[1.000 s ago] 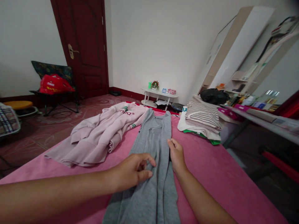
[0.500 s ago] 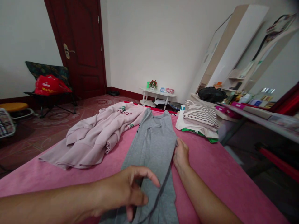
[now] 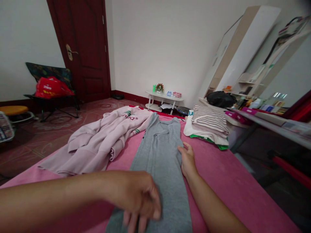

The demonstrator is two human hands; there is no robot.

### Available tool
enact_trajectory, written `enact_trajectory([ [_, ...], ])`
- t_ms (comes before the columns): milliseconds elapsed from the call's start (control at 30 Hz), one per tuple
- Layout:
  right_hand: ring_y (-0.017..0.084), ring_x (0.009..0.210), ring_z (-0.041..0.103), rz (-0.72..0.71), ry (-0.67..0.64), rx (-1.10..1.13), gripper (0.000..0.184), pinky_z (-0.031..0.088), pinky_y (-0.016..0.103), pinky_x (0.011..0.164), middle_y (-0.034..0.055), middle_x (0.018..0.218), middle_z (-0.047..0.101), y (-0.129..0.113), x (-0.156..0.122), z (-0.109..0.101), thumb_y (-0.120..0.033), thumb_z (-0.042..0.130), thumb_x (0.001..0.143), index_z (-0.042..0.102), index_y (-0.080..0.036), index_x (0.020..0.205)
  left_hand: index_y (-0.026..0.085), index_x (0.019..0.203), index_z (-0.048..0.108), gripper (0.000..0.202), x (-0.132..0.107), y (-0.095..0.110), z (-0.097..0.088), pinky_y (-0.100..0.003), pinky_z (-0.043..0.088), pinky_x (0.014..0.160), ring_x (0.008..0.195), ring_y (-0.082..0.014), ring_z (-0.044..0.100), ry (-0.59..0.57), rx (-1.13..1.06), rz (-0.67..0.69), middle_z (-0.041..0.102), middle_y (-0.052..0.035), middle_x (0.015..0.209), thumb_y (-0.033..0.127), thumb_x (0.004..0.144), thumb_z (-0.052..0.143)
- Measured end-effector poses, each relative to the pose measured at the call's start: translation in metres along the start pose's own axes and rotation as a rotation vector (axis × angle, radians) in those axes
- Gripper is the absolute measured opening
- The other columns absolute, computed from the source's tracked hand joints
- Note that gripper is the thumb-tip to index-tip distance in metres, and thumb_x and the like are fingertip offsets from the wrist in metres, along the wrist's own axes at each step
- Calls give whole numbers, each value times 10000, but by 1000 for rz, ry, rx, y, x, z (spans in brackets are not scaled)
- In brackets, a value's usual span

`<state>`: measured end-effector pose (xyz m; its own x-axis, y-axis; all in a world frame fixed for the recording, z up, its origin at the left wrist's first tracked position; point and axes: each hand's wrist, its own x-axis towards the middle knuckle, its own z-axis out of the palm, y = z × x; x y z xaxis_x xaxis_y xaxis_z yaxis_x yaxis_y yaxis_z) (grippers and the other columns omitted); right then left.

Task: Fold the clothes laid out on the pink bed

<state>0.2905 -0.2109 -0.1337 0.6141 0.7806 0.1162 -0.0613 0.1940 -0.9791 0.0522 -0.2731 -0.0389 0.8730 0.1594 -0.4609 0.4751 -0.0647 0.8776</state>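
Grey garment (image 3: 161,155), soft, light, limp: right hand (image 3: 188,158) pinches its edge, left hand (image 3: 138,200) blurred, grip indeterminate; take hems.

Off to the left, a rumpled pale pink sweatshirt (image 3: 102,142) sprawls over the pink bedspread (image 3: 225,181). Ahead and to the right sits a folded stack of clothes (image 3: 209,127), a striped piece on top. Beyond stand a small white table (image 3: 164,97), a dark red door (image 3: 82,48), and a folding chair (image 3: 51,92) carrying what looks like a red bag (image 3: 52,88).
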Motion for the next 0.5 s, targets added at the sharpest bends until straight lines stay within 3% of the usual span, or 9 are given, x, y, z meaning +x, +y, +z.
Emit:
enact_trajectory([
  [133, 220, 931, 652, -10, -25, -44, 758, 512, 344, 790, 77, 1058, 675, -8, -6, 3, -304, 620, 626, 366, -224, 1335, 148, 976, 672, 249, 42, 10, -62, -260, 471, 604, 673, -173, 625, 677, 429, 186, 676, -55, 807, 300, 816, 558],
  [233, 240, 1003, 637, -40, -136, -90, 732, 519, 369, 803, 83, 1148, 655, -10, -8, 1, -302, 591, 654, 385, -235, 1353, 136, 1186, 592, 427, 77, 9, -101, -314, 470, 793, 918, -232, 621, 1054, 636, 153, 647, -122, 1095, 353, 818, 577],
  [367, 241, 1122, 574, -162, -182, -256, 529, 456, 389, 939, 60, 1235, 618, -1, 5, -6, -289, 594, 670, 573, -224, 1194, 159, 1180, 579, 439, 107, -11, -124, -355, 452, 844, 1024, -277, 590, 1178, 667, 26, 596, -145, 1165, 400, 813, 597],
  [500, 238, 974, 625, -211, -83, -291, 487, 469, 394, 891, 111, 1190, 623, 9, 39, -10, -330, 638, 649, 595, -172, 1108, 207, 1059, 615, 287, 118, -29, -128, -351, 445, 781, 982, -271, 599, 1207, 662, 48, 607, -108, 1107, 396, 857, 536],
])
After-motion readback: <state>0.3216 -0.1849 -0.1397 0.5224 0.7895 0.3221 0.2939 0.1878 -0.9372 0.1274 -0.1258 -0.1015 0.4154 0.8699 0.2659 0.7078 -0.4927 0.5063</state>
